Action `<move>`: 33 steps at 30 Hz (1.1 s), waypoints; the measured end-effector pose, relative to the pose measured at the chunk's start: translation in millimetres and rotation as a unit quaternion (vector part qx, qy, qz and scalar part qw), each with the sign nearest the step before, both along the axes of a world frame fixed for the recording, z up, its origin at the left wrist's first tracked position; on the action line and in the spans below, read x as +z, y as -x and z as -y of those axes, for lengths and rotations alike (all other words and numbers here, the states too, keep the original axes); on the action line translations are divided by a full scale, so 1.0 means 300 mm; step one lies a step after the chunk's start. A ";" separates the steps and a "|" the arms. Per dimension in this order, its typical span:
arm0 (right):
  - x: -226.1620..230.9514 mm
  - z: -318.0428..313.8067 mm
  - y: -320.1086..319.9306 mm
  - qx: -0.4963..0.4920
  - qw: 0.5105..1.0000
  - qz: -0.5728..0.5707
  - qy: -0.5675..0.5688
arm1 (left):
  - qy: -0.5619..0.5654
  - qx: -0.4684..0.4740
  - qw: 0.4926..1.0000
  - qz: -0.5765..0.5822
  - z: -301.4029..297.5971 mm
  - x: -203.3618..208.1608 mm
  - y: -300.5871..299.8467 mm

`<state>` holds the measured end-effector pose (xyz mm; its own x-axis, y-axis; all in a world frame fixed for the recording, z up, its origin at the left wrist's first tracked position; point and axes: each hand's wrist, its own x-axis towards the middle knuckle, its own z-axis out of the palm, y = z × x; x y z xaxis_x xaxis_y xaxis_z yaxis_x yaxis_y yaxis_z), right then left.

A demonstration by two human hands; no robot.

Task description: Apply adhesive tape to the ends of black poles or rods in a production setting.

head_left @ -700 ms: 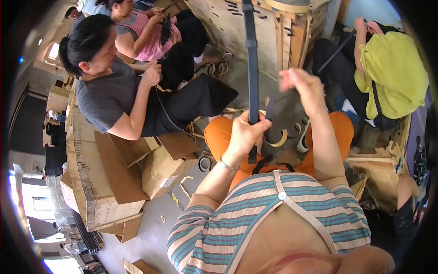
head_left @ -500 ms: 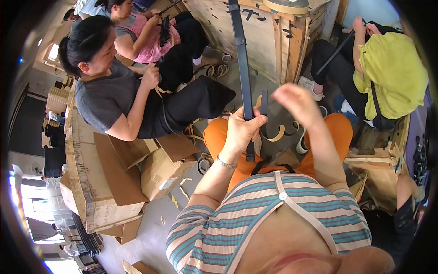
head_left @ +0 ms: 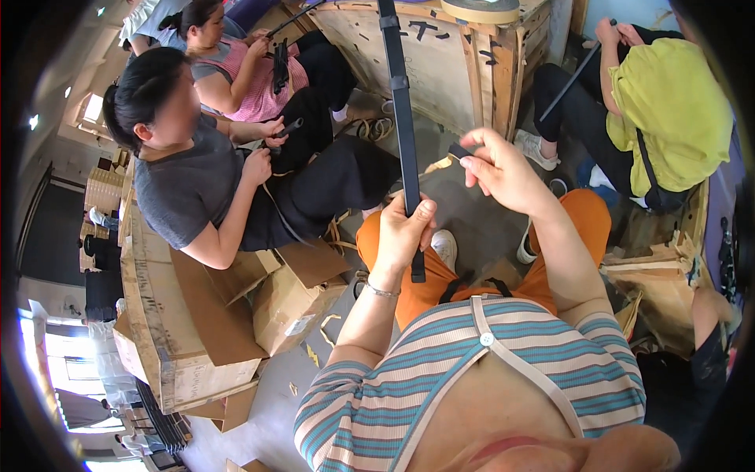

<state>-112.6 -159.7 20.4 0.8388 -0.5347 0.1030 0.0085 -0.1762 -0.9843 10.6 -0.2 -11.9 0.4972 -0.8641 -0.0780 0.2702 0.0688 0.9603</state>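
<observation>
My left hand [head_left: 405, 232] is wrapped round the lower part of a long, flat black bar [head_left: 405, 134], which stands nearly upright in front of me. Black bands circle the bar higher up, and its lower end sticks out below my fist. Off to the right of the bar, my right hand [head_left: 499, 175] pinches a short piece of black tape [head_left: 460, 150] between thumb and fingers. From that piece a tan strip [head_left: 437, 165] runs back toward the bar; where it ends behind my left hand is hidden.
A tape roll [head_left: 480, 9] lies on a wooden crate [head_left: 409, 67] ahead. Co-workers sit at left, one in a grey shirt [head_left: 177, 189], and at right, one in a yellow-green top [head_left: 668, 114]. An opened cardboard box [head_left: 291, 307] stands by my left side.
My right hand, blurred beside the bar before, now pinches the black tape. The tape that hung by my left fist has left it. The bar has shifted slightly left.
</observation>
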 end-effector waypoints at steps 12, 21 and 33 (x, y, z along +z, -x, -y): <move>0.084 -0.013 -0.036 0.104 0.995 -0.001 0.003 | -0.058 -0.036 0.996 0.052 -0.033 0.015 0.013; 0.037 -0.014 -0.066 0.066 0.997 0.044 -0.007 | -0.074 -0.040 0.995 0.052 -0.027 0.027 0.024; 0.022 -0.031 -0.079 0.019 0.998 0.049 0.030 | -0.074 -0.035 0.994 0.066 -0.023 0.020 0.023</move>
